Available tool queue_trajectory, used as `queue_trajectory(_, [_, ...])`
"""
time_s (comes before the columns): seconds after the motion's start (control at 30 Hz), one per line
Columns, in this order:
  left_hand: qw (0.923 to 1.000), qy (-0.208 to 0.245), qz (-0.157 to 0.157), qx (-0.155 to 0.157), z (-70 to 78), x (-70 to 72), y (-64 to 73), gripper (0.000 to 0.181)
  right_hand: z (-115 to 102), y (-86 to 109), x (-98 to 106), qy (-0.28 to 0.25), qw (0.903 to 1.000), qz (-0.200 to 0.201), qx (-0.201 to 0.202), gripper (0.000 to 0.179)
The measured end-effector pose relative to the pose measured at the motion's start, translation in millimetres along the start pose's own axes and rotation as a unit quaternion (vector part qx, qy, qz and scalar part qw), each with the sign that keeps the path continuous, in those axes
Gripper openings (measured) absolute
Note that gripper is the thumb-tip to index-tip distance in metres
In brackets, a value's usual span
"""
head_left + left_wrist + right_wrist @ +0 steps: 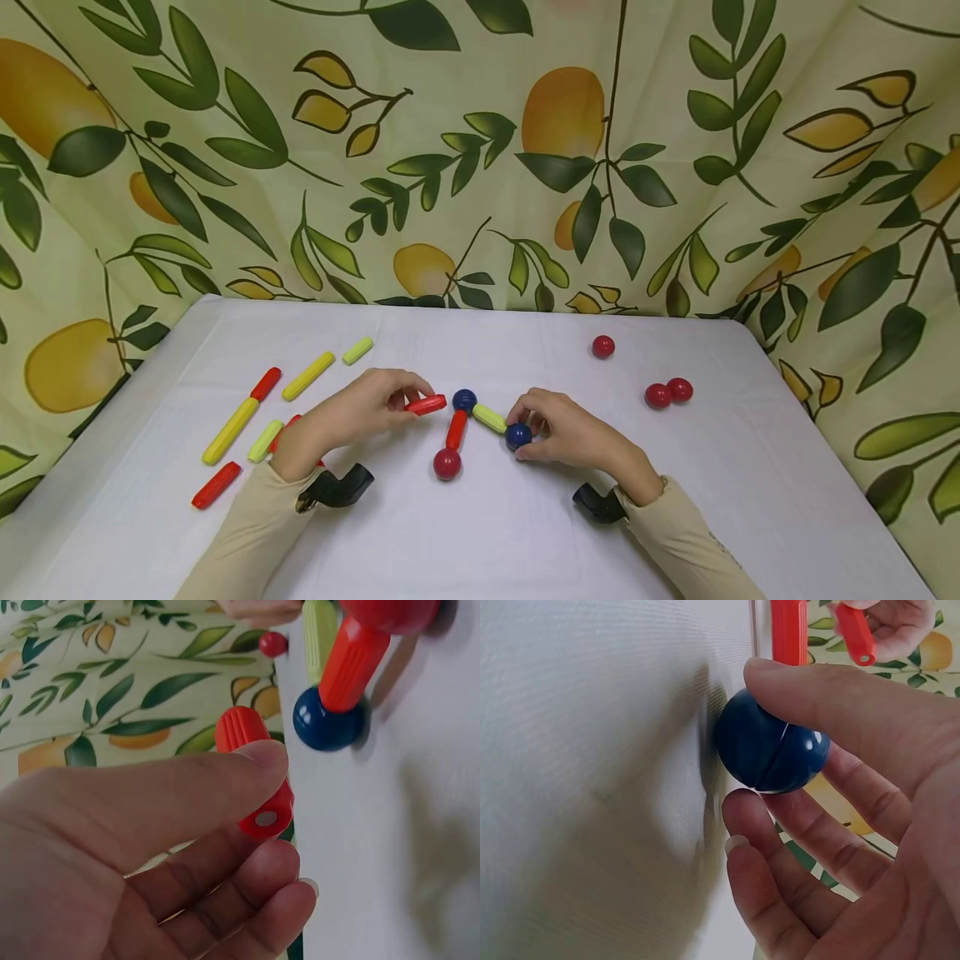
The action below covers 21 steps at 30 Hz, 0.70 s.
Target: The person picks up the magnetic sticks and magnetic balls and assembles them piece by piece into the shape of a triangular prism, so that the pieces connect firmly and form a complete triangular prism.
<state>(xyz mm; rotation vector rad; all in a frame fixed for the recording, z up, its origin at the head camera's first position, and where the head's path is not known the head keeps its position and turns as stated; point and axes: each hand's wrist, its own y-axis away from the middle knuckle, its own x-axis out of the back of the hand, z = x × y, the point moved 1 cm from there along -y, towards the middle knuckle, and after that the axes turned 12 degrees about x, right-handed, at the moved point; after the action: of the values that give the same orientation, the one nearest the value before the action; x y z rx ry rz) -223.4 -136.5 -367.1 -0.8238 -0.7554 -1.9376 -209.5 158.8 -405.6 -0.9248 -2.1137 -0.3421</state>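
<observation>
My left hand [375, 408] pinches a short red stick [426, 405] between thumb and fingers, its tip close to a blue ball [464, 401]. The left wrist view shows that red stick [255, 780] under my thumb, a metal disc at its end. From the blue ball a red stick [456, 430] runs down to a red ball [447, 463], and a light green stick [489, 417] runs right to a second blue ball [517, 435]. My right hand [558, 429] grips that ball; the right wrist view shows the blue ball [769, 750] between thumb and fingers on the white table [480, 533].
Loose sticks lie at the left: a red and yellow pair [240, 414], a yellow stick [307, 375], short green ones [357, 350], a red one [216, 485]. Three red balls sit at the right [603, 347] [669, 392]. A leaf-patterned cloth [480, 150] walls the table.
</observation>
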Motion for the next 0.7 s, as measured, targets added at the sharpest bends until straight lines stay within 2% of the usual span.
queue_trajectory(0.13, [0.9995,-0.009,-0.018,-0.025,8.1,-8.6,-0.8,0.030,0,-0.2,0,-0.004,1.0000,-0.001,-0.002,0.033])
queue_trajectory(0.3, [0.9987,-0.011,-0.037,-0.033,21.1,-24.9,-2.2,0.032,-1,-0.7,0,-0.006,1.0000,-0.003,-0.003,0.033])
queue_trajectory(0.5, [0.9994,-0.022,-0.028,-0.006,36.5,-43.0,-2.1,0.030,-1,-0.2,0,-0.007,0.9999,-0.003,0.007,0.034])
queue_trajectory(0.7, [0.9979,-0.062,-0.008,-0.013,44.8,-56.2,-0.4,0.029,-2,0.3,-1,-0.008,0.9998,-0.001,0.018,0.033])
